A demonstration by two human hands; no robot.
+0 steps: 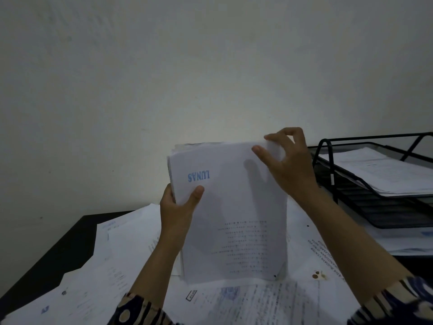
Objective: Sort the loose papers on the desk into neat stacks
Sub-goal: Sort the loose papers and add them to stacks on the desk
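Around you, loose papers (121, 261) cover the dark tabletop (61, 249), some overlapping, right up to your sleeves. To your right a black wire tray (375, 207) holds a flat pile of printed sheets (384, 172) in its top tier. You hold a paper stack (232, 214) upright, its lower edge on the spread; its front sheet shows "LUNAS" upside down in blue. Your left hand (178, 207) grips its left edge; your right hand (288, 160) pinches the top right corner.

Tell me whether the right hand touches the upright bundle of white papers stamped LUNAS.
Touching. The head view shows the right hand pinching the top corner of the upright bundle of white papers between thumb and fingers.
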